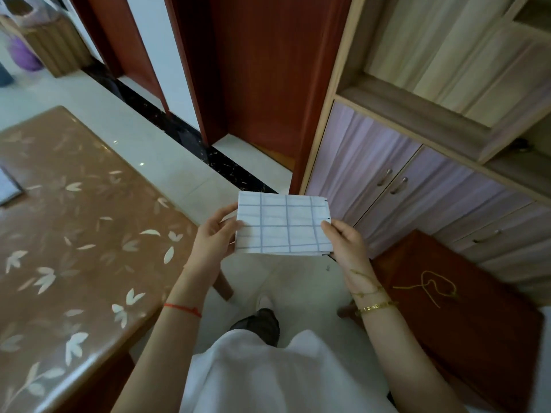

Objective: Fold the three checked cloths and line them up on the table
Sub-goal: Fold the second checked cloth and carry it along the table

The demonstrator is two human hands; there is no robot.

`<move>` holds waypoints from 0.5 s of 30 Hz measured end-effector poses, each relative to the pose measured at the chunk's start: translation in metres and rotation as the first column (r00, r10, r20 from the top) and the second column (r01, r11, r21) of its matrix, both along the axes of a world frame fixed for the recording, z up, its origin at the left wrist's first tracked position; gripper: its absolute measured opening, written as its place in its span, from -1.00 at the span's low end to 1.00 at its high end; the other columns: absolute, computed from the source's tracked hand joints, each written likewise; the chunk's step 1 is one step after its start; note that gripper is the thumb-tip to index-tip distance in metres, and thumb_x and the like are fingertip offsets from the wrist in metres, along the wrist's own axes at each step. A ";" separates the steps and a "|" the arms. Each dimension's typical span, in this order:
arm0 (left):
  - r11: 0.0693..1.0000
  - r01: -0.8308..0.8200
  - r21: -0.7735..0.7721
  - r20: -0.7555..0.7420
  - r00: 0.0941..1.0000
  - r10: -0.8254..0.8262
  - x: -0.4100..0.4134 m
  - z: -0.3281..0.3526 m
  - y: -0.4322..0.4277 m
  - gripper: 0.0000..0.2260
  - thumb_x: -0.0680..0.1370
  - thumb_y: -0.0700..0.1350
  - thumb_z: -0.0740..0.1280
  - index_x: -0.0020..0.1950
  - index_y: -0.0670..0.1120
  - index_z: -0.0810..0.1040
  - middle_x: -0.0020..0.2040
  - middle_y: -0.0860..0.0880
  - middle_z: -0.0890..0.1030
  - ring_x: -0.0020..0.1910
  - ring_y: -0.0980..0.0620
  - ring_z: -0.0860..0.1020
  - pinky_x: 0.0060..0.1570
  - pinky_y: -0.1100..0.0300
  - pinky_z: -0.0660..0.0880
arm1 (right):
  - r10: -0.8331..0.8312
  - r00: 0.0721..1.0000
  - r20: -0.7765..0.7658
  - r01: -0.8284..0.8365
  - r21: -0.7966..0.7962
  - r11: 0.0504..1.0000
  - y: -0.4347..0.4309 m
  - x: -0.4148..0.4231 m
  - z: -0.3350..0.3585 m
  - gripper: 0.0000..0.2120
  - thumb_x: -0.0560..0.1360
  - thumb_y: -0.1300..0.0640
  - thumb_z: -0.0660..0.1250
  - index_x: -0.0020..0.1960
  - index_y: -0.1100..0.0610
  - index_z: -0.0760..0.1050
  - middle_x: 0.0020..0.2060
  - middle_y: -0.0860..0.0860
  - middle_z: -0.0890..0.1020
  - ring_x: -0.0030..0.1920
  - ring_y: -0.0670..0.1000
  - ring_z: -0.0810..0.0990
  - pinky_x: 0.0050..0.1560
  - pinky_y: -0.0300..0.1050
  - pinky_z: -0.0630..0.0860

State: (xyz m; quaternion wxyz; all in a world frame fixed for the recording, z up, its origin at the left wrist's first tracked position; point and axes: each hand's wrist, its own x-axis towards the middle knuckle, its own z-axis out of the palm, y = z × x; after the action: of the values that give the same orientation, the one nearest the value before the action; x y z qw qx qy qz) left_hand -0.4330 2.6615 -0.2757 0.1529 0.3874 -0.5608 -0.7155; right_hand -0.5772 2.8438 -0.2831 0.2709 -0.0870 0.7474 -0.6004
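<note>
Table: leaf-print, on our left.
Cloth: folded, checked, mid-air btw. our hands.
Left hand: pinches cloth's left edge.
Right hand: pinches right edge.

A cabinet with lilac doors stands at right. Left of it is a red-brown door frame. Before it is a red stool carrying a yellow cord (looped). Far left of it is a basket.

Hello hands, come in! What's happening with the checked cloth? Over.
Left hand holds the checked cloth by its left edge, right hand by its right. Cloth folded, in the air beside the table, not set down. Nothing between cloth and table.
</note>
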 end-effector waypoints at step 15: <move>0.985 -0.172 0.005 -0.005 0.985 0.173 -0.121 0.016 -0.153 -0.72 0.61 -0.23 0.27 0.22 0.09 0.57 0.07 -0.03 0.67 0.02 0.01 0.65 -0.16 0.26 0.61 | 0.205 0.978 -0.029 -0.205 -0.010 0.979 -0.179 -0.152 0.006 -0.60 0.49 -0.06 0.30 -0.06 0.32 0.48 -0.06 0.39 0.55 -0.17 0.10 0.53 -0.13 -0.01 0.45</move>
State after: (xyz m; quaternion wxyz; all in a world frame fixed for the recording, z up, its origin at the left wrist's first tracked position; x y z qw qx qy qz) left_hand -0.5543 2.5085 -0.2596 0.2151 0.4328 -0.5232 -0.7019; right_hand -0.7296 2.6648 -0.2770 0.3203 -0.1739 0.7343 -0.5727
